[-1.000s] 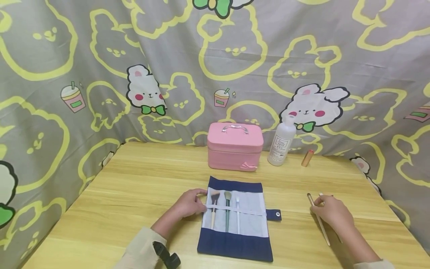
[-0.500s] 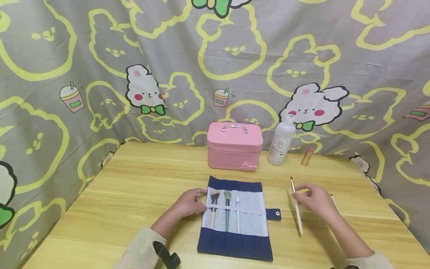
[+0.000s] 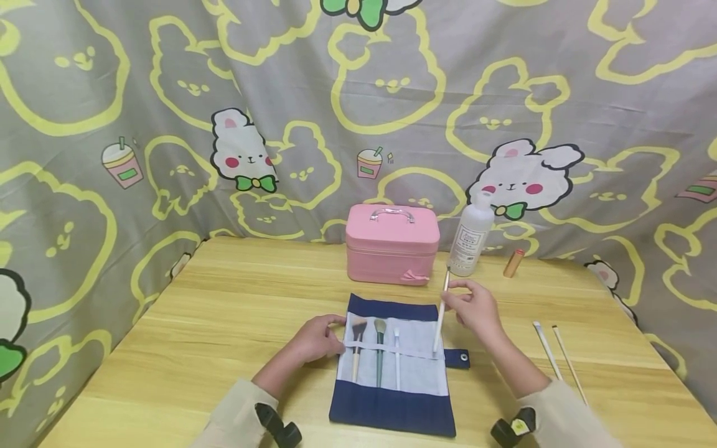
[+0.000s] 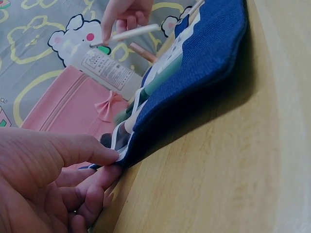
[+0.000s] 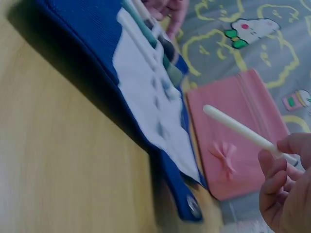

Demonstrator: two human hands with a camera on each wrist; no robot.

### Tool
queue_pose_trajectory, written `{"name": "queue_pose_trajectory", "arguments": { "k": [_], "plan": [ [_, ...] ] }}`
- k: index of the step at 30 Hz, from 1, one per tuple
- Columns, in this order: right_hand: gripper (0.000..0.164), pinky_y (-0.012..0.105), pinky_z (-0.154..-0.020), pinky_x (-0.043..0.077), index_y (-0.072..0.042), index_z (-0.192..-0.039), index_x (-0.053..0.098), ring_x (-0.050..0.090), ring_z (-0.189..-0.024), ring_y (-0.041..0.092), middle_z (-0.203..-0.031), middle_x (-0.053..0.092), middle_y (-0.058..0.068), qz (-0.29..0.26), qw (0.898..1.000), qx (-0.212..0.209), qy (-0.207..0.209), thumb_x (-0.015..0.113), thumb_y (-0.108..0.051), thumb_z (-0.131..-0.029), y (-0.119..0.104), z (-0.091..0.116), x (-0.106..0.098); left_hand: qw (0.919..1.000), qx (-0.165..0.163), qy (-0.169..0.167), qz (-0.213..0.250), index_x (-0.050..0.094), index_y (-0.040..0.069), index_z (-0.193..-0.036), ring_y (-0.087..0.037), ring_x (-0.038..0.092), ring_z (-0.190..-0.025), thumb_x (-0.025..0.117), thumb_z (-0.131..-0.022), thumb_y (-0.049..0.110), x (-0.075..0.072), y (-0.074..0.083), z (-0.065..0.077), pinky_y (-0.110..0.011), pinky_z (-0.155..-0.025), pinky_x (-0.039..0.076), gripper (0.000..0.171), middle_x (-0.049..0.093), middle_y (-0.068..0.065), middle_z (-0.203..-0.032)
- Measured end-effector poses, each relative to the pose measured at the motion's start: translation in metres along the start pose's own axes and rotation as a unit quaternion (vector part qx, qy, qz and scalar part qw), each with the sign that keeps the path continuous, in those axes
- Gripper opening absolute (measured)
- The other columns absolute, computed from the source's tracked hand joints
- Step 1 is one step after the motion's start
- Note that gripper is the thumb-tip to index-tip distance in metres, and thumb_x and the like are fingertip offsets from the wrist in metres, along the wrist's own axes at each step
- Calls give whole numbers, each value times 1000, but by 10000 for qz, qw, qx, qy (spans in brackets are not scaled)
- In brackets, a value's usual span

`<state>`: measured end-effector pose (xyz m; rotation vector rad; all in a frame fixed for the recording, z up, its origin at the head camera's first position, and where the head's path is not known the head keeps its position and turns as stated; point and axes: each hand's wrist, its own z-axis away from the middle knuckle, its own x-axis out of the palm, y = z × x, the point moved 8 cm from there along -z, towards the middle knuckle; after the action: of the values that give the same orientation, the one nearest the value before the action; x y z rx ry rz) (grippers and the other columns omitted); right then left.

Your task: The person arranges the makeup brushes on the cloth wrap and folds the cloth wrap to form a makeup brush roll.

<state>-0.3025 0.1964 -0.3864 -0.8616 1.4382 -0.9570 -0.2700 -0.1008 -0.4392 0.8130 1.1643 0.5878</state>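
Note:
A navy makeup brush roll (image 3: 392,410) lies unrolled on the table, its pale lining facing up. Behind its elastic band sit a dark angled brush (image 3: 356,330), a green-handled brush (image 3: 379,348) and a thin white brush (image 3: 397,361). My left hand (image 3: 316,339) pinches the roll's left edge, thumb on top, as the left wrist view (image 4: 109,155) shows. Between thumb and fingers my right hand (image 3: 477,310) holds a pale-handled makeup brush (image 3: 441,314) over the roll's right side. Its handle end points down towards the band; in the right wrist view the brush (image 5: 238,127) hangs above the lining.
Behind the roll stand a pink case (image 3: 392,249) and a white bottle (image 3: 469,236), with a small orange-brown tube (image 3: 512,264) to their right. Two thin brushes, a white one (image 3: 548,350) and a tan one (image 3: 568,364), lie at the right. A snap strap (image 3: 458,358) sticks out from the roll.
My right hand has picked up the pale-handled brush from the right of the table and carried it left over the roll. The left hand has stayed in place.

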Motion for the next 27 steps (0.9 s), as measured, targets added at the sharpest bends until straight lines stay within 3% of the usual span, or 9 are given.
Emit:
{"name": "queue_pose_trajectory", "arguments": {
  "k": [7,15,27],
  "plan": [
    [29,22,-38,33,0,-108,59,38,-38,8,-68,66,11,47,9996,227,182,65,-14,-83,8,-4,27,10000,-10,7,-11,51,0,-126,-14,51,-55,71,-73,2,0,1,0,-26,-47,40,57,59,-2,-69],
    [27,24,-43,38,-1,-105,59,46,-43,12,-69,66,12,94,9986,375,349,65,-15,-82,13,-9,38,10000,0,26,-36,52,0,-126,-13,50,-54,71,-72,1,0,0,0,-26,-46,39,57,58,-2,-68],
    [27,25,-44,38,1,-102,61,51,-48,13,-62,63,6,479,9984,271,103,68,-10,-78,19,-8,57,10000,31,37,-22,52,0,-126,-13,50,-55,71,-73,0,1,0,-1,-26,-47,40,56,58,-2,-68]
  ]
}}
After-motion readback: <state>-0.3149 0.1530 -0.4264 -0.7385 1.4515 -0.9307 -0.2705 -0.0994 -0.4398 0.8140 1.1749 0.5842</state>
